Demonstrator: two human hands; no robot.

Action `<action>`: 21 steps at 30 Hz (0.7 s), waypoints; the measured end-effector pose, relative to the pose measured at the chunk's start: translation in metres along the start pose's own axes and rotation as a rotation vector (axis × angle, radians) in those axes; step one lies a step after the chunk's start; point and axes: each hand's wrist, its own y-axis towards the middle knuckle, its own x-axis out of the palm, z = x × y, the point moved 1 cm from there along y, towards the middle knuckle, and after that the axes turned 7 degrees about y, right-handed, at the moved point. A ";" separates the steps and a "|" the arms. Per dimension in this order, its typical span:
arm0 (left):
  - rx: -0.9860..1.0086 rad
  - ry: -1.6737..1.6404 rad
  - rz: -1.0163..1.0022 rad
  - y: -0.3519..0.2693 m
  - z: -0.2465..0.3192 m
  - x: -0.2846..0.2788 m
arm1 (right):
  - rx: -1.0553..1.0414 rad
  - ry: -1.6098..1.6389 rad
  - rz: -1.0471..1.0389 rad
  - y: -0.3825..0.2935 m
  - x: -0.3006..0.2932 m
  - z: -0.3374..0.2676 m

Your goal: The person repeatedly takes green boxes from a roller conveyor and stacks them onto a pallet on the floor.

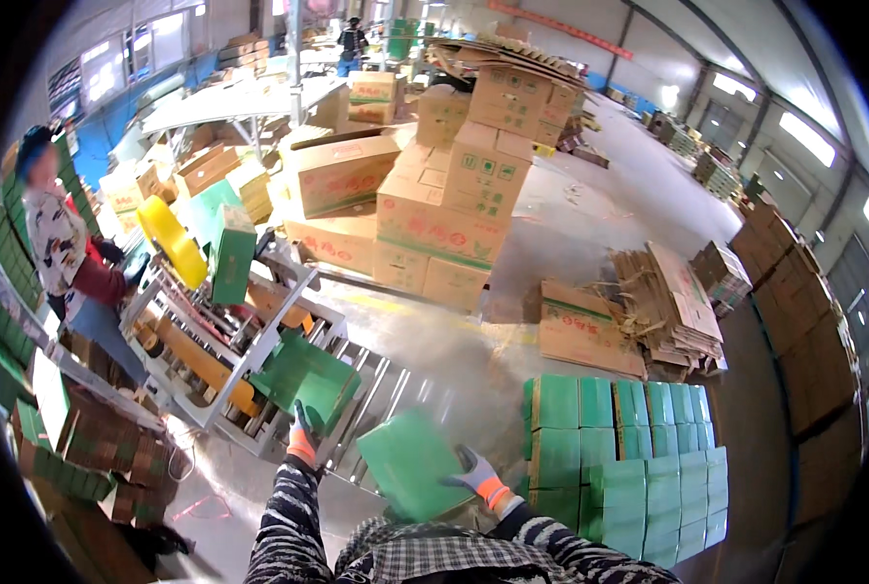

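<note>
Right in front of my body is a green cardboard box (pixel 414 467), tilted and slightly blurred. My right hand (pixel 476 474), in a grey glove with an orange cuff, is at its right edge, fingers spread; whether it grips the box I cannot tell. My left hand (pixel 302 436), gloved the same way, is at the lower side of a second green box (pixel 310 379), which lies at the outlet of a carton-sealing machine (pixel 219 365). Steel rollers (pixel 361 409) run between the two boxes. Another green box (pixel 233 255) stands on the machine's input side, beside a yellow curved part (pixel 172 241).
Stacked green boxes (pixel 624 467) stand at my right. Behind them lie flattened cartons (pixel 668 306). Large brown cartons (pixel 442 212) are piled beyond the rollers. A person (pixel 77 248) stands at the machine's far left; another (pixel 351 47) is in the background. Folded cardboard (pixel 113 452) lies lower left.
</note>
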 end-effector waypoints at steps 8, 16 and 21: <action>0.052 0.259 -0.173 -0.010 0.012 0.018 | -0.135 -1.013 0.346 -0.001 -0.004 -0.145; 0.086 0.075 -0.170 -0.081 0.030 -0.061 | -0.438 -1.258 0.293 0.038 0.024 -0.118; 0.209 0.296 -0.007 -0.144 -0.032 -0.105 | -0.436 -1.177 0.181 0.049 0.016 -0.103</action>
